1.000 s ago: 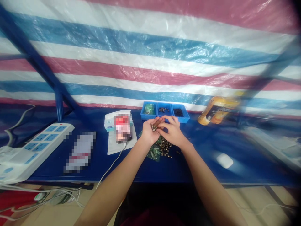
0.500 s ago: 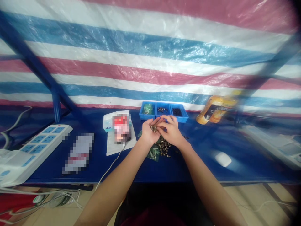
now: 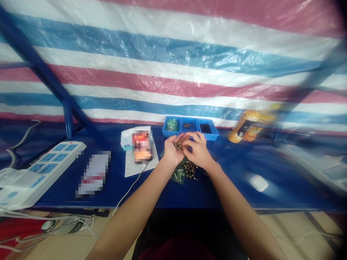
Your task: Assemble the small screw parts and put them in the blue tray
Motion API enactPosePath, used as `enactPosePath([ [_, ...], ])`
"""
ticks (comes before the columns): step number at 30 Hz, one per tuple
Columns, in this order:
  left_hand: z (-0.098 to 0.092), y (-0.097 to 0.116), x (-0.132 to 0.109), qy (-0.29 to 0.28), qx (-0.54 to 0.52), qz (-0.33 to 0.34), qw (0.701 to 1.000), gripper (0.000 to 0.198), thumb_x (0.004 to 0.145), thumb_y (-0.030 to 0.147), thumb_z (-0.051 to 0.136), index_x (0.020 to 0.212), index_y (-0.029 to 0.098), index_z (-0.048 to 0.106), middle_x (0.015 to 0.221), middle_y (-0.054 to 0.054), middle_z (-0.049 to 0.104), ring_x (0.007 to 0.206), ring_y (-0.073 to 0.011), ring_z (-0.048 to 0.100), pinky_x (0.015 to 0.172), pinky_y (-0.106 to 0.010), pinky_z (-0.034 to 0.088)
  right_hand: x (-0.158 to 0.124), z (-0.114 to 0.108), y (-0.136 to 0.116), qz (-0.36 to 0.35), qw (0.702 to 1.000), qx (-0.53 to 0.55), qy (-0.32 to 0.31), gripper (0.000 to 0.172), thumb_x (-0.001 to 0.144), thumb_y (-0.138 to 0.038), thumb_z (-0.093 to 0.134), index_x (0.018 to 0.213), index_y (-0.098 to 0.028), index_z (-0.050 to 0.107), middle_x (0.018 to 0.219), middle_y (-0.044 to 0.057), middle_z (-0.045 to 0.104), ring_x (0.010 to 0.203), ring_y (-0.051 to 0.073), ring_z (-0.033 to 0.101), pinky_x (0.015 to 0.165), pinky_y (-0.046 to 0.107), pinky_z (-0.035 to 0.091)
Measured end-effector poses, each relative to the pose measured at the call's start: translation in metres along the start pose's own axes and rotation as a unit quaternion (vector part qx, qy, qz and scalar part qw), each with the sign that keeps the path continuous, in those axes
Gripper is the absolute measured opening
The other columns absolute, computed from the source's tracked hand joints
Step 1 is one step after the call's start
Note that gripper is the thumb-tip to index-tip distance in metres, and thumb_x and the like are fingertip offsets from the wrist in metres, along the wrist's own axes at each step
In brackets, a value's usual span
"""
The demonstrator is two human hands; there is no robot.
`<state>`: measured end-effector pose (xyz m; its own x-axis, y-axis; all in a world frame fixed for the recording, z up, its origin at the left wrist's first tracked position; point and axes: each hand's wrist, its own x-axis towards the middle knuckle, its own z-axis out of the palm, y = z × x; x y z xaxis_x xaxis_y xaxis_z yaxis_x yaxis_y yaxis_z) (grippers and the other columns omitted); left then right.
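loose parts [image 3: 190,169] before tray [image 3: 213,137]

One head view, looking forward and down across the desk [image 3: 179,198].
The camera sits on the person's head, higher than the desk and on its near side, and it faces away from the body. The forearms [image 3: 142,195] run up from the bottom edge to the left hand [image 3: 173,152] and the right hand [image 3: 200,151], which lie a little below the middle and look rather small. A striped sheet [image 3: 176,59] fills about the upper half, and floor [image 3: 320,221] shows near both lower corners. The view is very wide: toward the sides, things appear stretched and blurred.
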<state>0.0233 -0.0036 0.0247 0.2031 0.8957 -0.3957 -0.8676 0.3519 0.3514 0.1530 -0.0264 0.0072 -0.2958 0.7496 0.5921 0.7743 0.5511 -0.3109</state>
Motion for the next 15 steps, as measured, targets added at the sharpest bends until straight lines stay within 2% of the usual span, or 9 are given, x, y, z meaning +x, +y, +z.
enactPosePath([
  [9, 0.0030, 0.0014, -0.0055, -0.005, 0.031, 0.022, 0.999, 0.031, 0.091, 0.026, 0.045, 0.102, 0.008, 0.068, 0.090, -0.017, 0.072, 0.084, -0.0260, 0.072, 0.069, -0.033, 0.058, 0.0003, -0.0028, -0.0018, 0.001, 1.000, 0.019, -0.004, 0.009, 0.081, -0.024, 0.063, 0.088, -0.027, 0.069, 0.129, 0.005, 0.058, 0.130, 0.033, 0.038, 0.106, 0.052, 0.031],
  [15, 0.0052, 0.0007, -0.0078, -0.006, 0.030, 0.021, 0.999, 0.030, 0.090, 0.028, 0.047, 0.102, 0.009, 0.068, 0.086, -0.015, 0.072, 0.071, -0.0228, 0.070, 0.064, -0.033, 0.057, 0.0011, -0.0031, -0.0055, 0.022, 0.999, 0.032, -0.004, 0.011, 0.083, -0.035, 0.067, 0.090, -0.026, 0.068, 0.127, 0.006, 0.059, 0.125, 0.032, 0.042, 0.104, 0.051, 0.032],
])
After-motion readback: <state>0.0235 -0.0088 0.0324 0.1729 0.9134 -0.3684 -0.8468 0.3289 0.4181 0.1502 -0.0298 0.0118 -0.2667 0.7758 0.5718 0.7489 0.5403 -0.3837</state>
